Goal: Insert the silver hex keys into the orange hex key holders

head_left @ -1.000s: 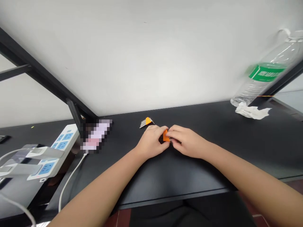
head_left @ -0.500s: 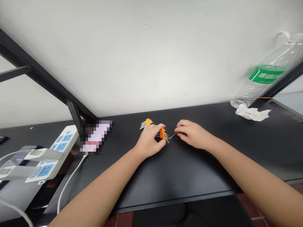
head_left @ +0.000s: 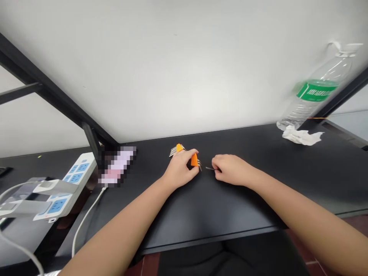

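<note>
The person's left hand (head_left: 178, 169) has an orange holder (head_left: 194, 160) pinched between thumb and fingers, metal rods (head_left: 200, 165) poking past the fingertips toward the right hand (head_left: 232, 168) — those fingers are curled tight on a thin rod (head_left: 210, 168), tip pointing back left. A second orange holder (head_left: 179, 148), similarly loaded, sits just beyond the left knuckles.

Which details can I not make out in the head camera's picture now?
In the head view:
Thin metal piece: one end hidden by the right hand.
Nearer orange holder: partly covered by the left hand.
Pixelated object: details masked by mosaic.
Green bottle label: lettering blurred.
Dark object: cut off by left edge.
</note>
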`<action>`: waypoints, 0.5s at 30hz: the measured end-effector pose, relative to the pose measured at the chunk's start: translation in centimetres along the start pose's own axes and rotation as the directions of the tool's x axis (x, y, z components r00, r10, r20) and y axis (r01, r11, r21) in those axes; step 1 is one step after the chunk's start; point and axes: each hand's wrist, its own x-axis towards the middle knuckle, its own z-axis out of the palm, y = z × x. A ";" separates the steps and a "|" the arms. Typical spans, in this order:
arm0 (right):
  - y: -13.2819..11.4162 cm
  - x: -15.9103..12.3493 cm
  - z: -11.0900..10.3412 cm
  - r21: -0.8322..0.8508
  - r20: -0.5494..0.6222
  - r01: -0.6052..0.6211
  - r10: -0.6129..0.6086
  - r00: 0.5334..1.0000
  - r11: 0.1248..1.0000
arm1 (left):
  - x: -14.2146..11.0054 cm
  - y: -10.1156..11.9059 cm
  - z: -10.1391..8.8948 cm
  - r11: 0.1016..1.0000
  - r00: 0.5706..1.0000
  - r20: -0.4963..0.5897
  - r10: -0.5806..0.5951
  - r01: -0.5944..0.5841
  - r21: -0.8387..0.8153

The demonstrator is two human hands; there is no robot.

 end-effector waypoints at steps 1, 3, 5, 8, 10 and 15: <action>0.2 0.1 -0.1 0.058 -0.040 0.006 -0.004 0.999 0.998 | 0.0 0.0 0.0 1.000 1.000 0.000 0.002 -0.002 -0.003; 0.5 0.3 -0.3 0.156 -0.144 0.065 -0.042 0.989 0.986 | 0.1 0.1 0.0 1.000 1.000 0.000 0.007 -0.007 -0.006; 0.6 0.5 -0.2 0.219 -0.242 0.147 -0.092 0.966 0.965 | 0.1 0.2 0.0 1.000 1.000 0.009 0.018 -0.018 -0.011; 0.5 0.5 0.0 0.262 -0.303 0.225 -0.142 0.942 0.938 | 0.0 0.4 0.0 0.999 0.999 0.024 0.039 -0.039 -0.012; 0.4 0.4 0.2 0.255 -0.325 0.247 -0.158 0.933 0.935 | 0.0 0.5 0.0 0.998 0.998 0.025 0.057 -0.057 -0.007; 0.4 0.2 0.4 0.202 -0.374 0.279 -0.189 0.908 0.939 | -0.2 0.8 -0.1 0.998 0.997 0.031 0.068 -0.069 0.005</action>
